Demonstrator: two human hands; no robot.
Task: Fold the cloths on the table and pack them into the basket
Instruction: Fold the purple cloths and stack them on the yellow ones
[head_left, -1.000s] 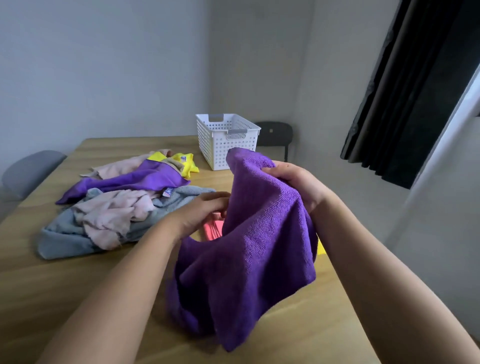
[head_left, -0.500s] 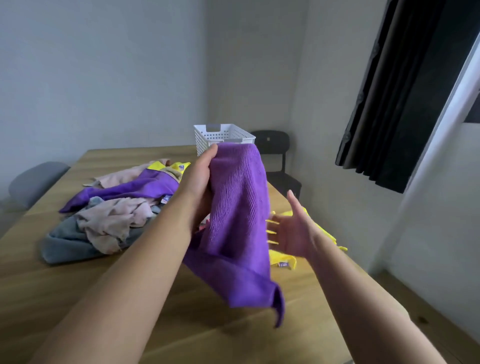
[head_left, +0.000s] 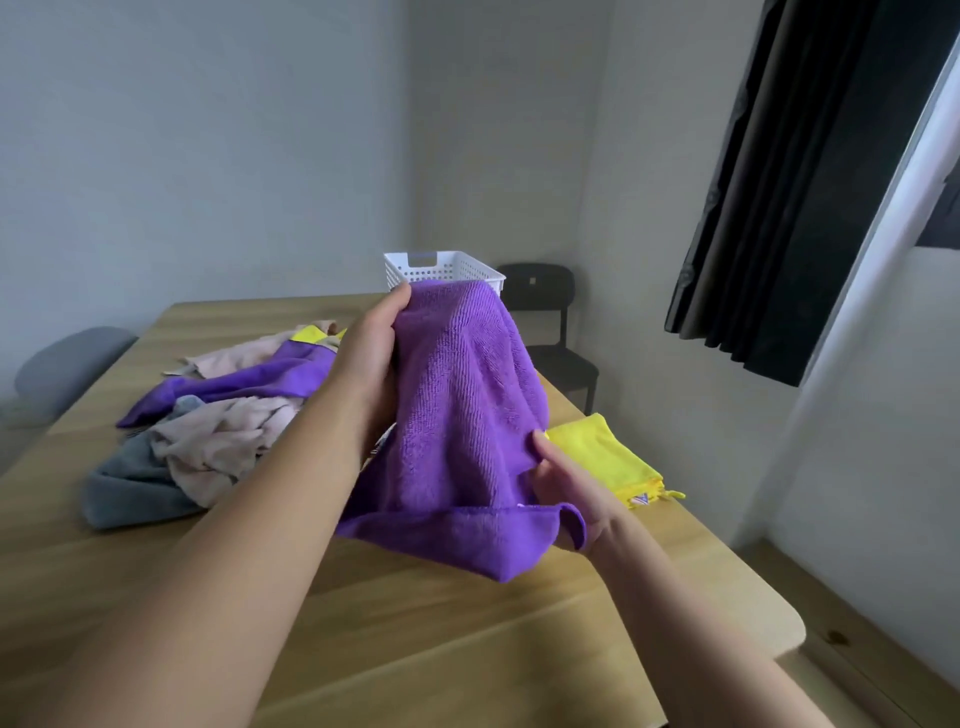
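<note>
L hand (head_left: 371, 364) grips the purple microfiber cloth (head_left: 457, 415) at top, R hand (head_left: 569, 486) pinches its lower edge, cloth held over the table (head_left: 467, 623). Hem sags unevenly, so the fold may go crooked or brush the yellow cloth (head_left: 605, 457) just beside it.

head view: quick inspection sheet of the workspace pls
surface: wooden table
job's things: purple cloth held up, unfolded; basket behind it, contents hidden; yellow cloth flat by the right edge; pile of pink, grey, purple and yellow cloths on the left
clutter: nothing seen
grips: left hand holds the purple cloth's top; right hand pinches its lower side
cables: nothing seen
surroundings: black chair, grey chair, curtain
</note>
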